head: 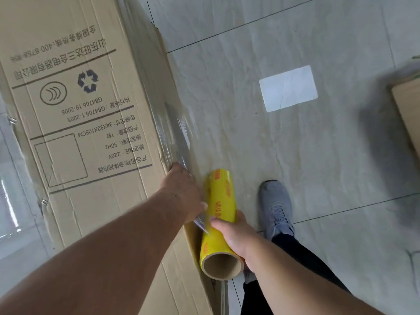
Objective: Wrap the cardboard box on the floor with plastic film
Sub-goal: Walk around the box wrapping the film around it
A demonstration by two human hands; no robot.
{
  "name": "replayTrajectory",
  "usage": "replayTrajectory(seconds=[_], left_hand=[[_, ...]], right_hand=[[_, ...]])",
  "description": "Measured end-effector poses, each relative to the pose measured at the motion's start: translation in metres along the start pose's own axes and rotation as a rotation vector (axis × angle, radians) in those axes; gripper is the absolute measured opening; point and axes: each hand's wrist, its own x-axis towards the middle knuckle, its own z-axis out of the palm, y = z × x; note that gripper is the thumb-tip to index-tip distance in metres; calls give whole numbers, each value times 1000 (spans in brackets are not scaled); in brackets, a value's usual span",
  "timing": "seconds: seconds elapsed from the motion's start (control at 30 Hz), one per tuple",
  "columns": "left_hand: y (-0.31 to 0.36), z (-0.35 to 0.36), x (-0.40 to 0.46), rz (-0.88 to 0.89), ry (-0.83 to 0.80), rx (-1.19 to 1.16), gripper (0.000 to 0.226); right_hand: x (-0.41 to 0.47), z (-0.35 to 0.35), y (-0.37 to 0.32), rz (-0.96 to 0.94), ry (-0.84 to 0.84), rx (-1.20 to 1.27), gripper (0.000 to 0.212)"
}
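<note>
A long brown cardboard box (75, 123) with black printed text lies on the tiled floor, filling the left half of the view. Clear plastic film (175, 123) covers its right side face and looks shiny and wrinkled. My left hand (181, 192) lies on the box's right edge, fingers over the side and pressing the film against it. My right hand (236, 237) grips a yellow roll of plastic film (219, 214) with a brown cardboard core, held just beside the box. A short strip of film runs from the roll to under my left hand.
My foot in a grey shoe (277, 208) stands on the floor right of the roll. A white paper sheet (288, 88) lies on the tiles further off. The corner of another cardboard piece (409, 114) shows at the right edge.
</note>
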Motion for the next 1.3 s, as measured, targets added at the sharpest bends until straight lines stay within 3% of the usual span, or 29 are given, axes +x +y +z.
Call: replayTrajectory(seconds=[0.17, 0.3, 0.43, 0.53, 0.6, 0.7, 0.77, 0.93, 1.03, 1.17, 1.3], left_hand=[[10, 0, -2, -29, -18, 0, 73], [8, 3, -3, -28, -62, 77, 68], [13, 15, 0, 40, -25, 91, 57], [22, 17, -3, 75, 3, 5, 45], [26, 15, -6, 82, 25, -36, 39], [27, 14, -9, 77, 40, -30, 38], [29, 16, -8, 66, 39, -24, 39], [44, 17, -12, 49, 58, -34, 37], [50, 11, -17, 32, 51, -19, 43], [51, 9, -22, 9, 9, 72, 59], [59, 24, -20, 40, 23, 40, 58]], right_hand=[[-19, -8, -26, 68, -72, -277, 139], [-15, 5, -45, 102, -82, -363, 111], [-12, 2, -35, 113, -91, -151, 95], [-18, -9, -10, 263, -98, 263, 94], [-25, -10, -1, 323, -186, 465, 79], [-26, -6, 2, 298, -231, 556, 69], [-30, -5, 0, 260, -226, 488, 72], [-20, -5, 31, 47, -90, -38, 106], [-33, -10, 29, 17, -82, -232, 108], [-37, -3, 7, 18, -96, -341, 103], [-26, 1, 7, 29, -65, -206, 91]])
